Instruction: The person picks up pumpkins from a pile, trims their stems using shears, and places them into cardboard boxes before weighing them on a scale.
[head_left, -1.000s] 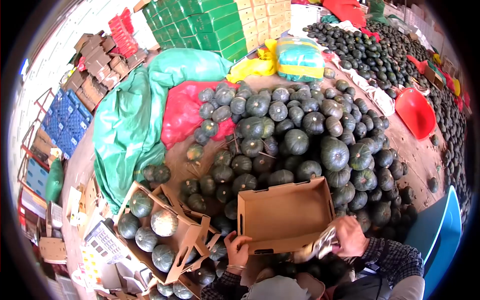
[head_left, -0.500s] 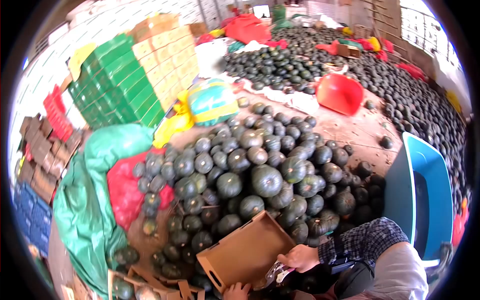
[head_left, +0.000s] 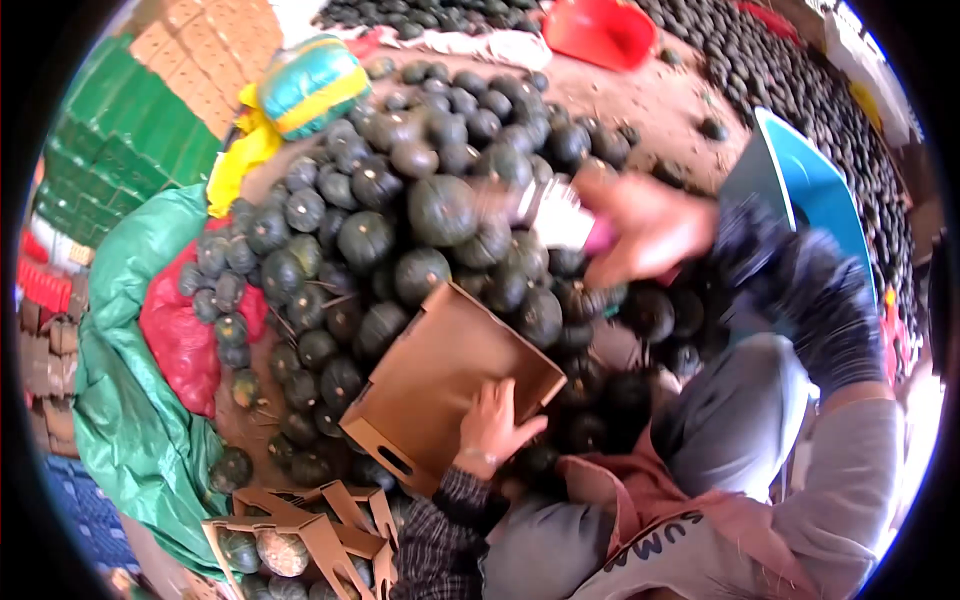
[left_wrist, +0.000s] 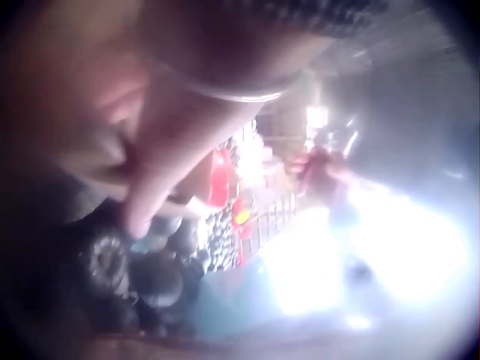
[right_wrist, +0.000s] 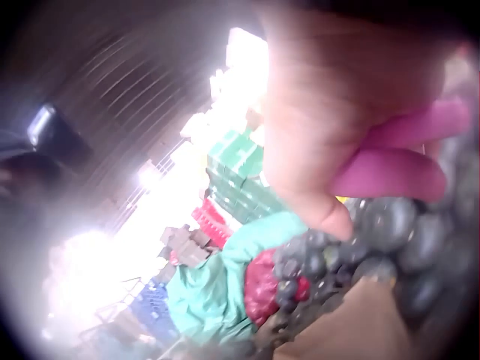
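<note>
An empty cardboard box [head_left: 440, 375] lies tilted against the pile of dark green squashes [head_left: 366, 240]. My left hand [head_left: 490, 425] rests inside it near the lower right side, fingers spread; in the left wrist view the hand [left_wrist: 180, 142] is blurred. Over the pile, up and right of the box, my right hand [head_left: 655, 225] grips a blurred whitish tool [head_left: 555, 213] with a pink handle. The right wrist view shows the right hand [right_wrist: 345, 112] around the pink handle [right_wrist: 394, 174], the box [right_wrist: 360, 330] below it.
Another box [head_left: 300, 530] with squashes stands at lower left, beside green sheeting [head_left: 130, 330] and a red sack [head_left: 180, 335]. A blue tub [head_left: 815, 185] is at right, a red scoop [head_left: 600, 35] at the top. More squashes cover the floor beyond.
My right hand has lifted the tool away from the box and over the pile. My left hand has moved from the box's near edge onto its inside. The head view has turned.
</note>
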